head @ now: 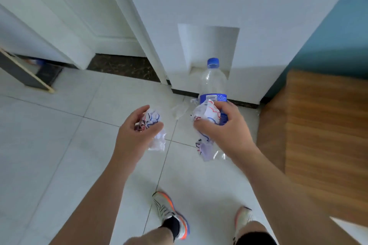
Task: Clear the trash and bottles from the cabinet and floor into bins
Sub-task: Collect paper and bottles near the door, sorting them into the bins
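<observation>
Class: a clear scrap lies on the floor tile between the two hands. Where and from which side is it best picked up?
Probably pinch the clear scrap at its raised crumpled middle, coming straight down from above: it lies low on the tiled floor, so there is no side to grip. Both hands are full.

We see the left hand [137, 125] gripping a crumpled wrapper [154, 129], left of the right hand [221, 125], which grips a water bottle [213, 81] plus another wrapper [205, 113]. Cabinet [258, 45] stands behind them, its niche [211, 45] behind the bottle. Wooden floor [318, 125] lies right, tiled floor [59, 145] below, shoes [169, 213] nearest us.
</observation>
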